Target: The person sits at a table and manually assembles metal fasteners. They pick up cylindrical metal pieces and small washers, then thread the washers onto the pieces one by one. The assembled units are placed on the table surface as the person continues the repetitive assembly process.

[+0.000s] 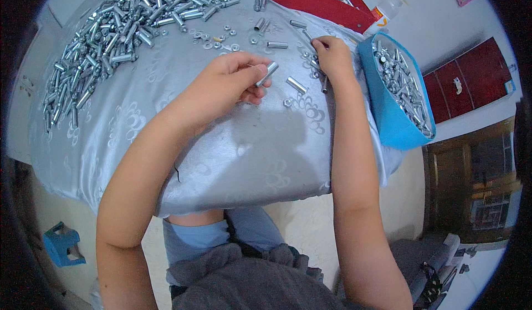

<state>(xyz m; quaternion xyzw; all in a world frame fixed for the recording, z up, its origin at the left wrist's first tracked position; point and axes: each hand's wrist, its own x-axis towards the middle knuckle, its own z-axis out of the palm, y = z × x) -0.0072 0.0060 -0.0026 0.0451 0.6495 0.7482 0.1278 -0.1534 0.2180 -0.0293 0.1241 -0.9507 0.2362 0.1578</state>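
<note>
My left hand [226,82] is closed round a short shiny metal sleeve [271,70], which tilts up to the right between thumb and fingers. Farther right, my right hand [336,59] pinches a thin metal bolt [307,34] near the table's right side. Between the hands lie a loose metal tube [296,85] and a hex nut [287,103]. Another tube [277,45] rests beyond them. Several nuts and washers [206,37] are scattered past my left hand. More small metal parts [313,61] lie under and beside my right hand, partly hidden by it.
A large heap of metal sleeve bolts [119,32] covers the far left of the silvery tablecloth [221,171]. At the right edge stands a blue bin [385,113] full of similar parts. A red box [321,5] of parts and a white bottle [386,13] are at the back right.
</note>
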